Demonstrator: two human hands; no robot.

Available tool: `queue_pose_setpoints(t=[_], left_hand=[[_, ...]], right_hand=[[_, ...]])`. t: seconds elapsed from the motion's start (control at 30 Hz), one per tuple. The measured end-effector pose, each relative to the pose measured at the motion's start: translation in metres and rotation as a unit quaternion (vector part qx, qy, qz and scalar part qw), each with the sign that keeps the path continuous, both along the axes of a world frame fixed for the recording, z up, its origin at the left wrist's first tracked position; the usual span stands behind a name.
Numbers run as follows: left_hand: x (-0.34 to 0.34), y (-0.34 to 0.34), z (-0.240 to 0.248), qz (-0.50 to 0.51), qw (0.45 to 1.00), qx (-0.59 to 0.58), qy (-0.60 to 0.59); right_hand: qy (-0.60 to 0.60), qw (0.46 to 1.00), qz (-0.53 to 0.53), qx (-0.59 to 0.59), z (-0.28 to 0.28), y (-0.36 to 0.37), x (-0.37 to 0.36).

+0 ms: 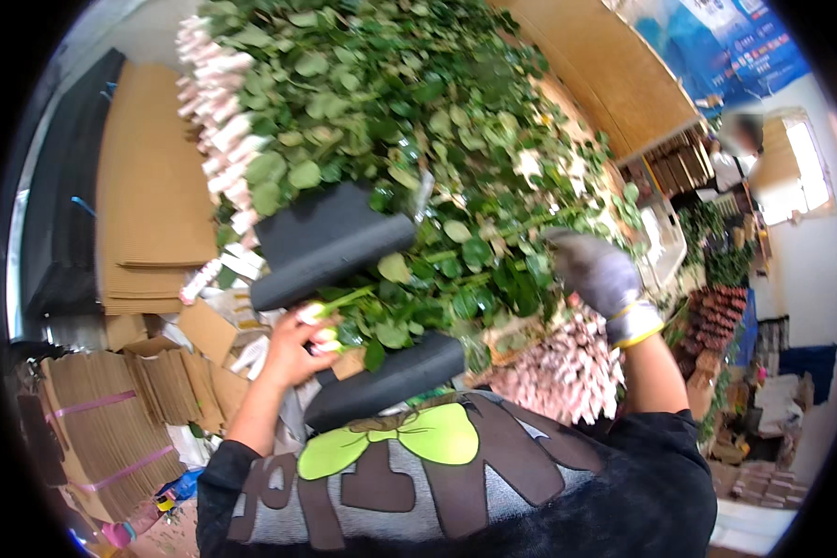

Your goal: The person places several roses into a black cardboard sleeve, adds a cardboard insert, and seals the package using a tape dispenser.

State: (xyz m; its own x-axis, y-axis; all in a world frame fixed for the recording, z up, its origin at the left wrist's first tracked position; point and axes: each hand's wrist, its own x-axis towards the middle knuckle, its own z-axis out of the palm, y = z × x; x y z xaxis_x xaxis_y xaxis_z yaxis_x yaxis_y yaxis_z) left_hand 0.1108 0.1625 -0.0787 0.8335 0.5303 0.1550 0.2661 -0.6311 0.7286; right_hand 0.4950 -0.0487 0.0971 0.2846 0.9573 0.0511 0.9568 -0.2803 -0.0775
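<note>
My bare left hand [293, 346] is closed at the left of the work surface, its fingers around the end of a green leafy stem [349, 298]. Bright pale patches show at its fingertips; I cannot make out what they are. My right hand [597, 272], in a grey glove with a yellow cuff, is over the right side of the leaves, its fingers smeared by motion. Between the hands lie loose leafy stems [465, 270]. Two dark padded blocks [330, 242] [386, 381] flank the stems near the left hand.
A big heap of leafy stems [363, 102] with pale pink wrapped ends [219, 121] fills the far side. More pale pink bundles [567, 367] lie beside my right forearm. Flat cardboard stacks [149, 186] stand left; a cardboard panel [604, 74] rises at far right. Another person [744, 139] is in the background.
</note>
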Motion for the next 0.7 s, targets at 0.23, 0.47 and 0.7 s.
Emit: queue_pose_setpoints(t=[0.23,0.47,0.7], left_hand=[[-0.007,0.0,-0.006,0.009,0.999,-0.047,0.024],[-0.007,0.0,-0.003,-0.02,0.996,-0.076,0.036],[-0.006,-0.001,0.01,-0.022,0.995,-0.084,0.038]], right_hand=[[-0.071,0.947,0.223,0.22,0.007,0.228,-0.041],[0.035,0.987,0.046,0.148,0.011,0.394,-0.025],[0.008,0.986,-0.041,0.16,-0.034,0.452,-0.007]])
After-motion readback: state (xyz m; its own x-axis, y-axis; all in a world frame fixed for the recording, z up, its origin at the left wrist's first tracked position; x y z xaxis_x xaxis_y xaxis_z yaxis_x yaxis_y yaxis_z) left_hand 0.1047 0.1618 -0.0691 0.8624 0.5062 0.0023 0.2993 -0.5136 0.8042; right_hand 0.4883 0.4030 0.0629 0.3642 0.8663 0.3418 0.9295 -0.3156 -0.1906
